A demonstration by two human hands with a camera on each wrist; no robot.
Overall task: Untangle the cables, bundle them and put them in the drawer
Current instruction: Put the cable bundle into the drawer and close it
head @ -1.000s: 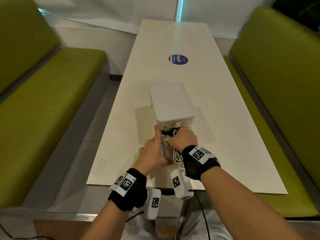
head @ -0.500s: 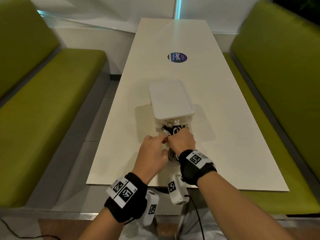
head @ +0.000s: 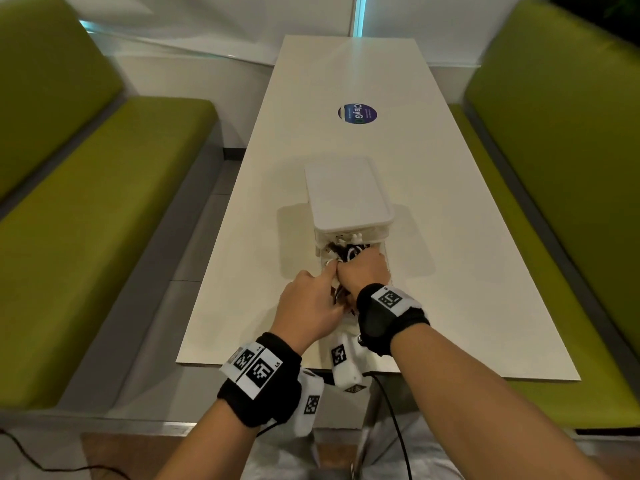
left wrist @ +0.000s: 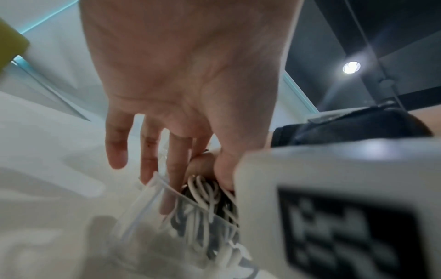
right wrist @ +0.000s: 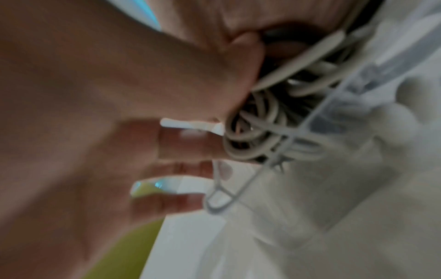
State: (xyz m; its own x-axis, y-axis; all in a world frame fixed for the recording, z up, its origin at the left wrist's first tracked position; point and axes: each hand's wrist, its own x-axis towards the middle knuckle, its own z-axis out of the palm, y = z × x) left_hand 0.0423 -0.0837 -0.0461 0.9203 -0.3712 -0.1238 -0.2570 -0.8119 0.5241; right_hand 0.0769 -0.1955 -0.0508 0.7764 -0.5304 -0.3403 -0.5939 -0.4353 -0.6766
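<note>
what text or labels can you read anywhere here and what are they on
"ClayG" on the round dark sticker on the table; the smaller print around it is too small to read.
Square black-and-white code tags on both wristbands and the wrist cameras: patterns only, their tiny corner marks unreadable.
The drawer box shows no text.

White table [head: 450, 237] with drawer box [head: 346, 192]

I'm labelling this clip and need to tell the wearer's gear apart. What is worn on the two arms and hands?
Both forearms are bare, with no sleeves or gloves. The left wrist carries a black band with white square-code tags; the right wrist has the same. A white camera box with a code tag hangs under the left band, another under the right, each trailing a thin black cable.
</note>
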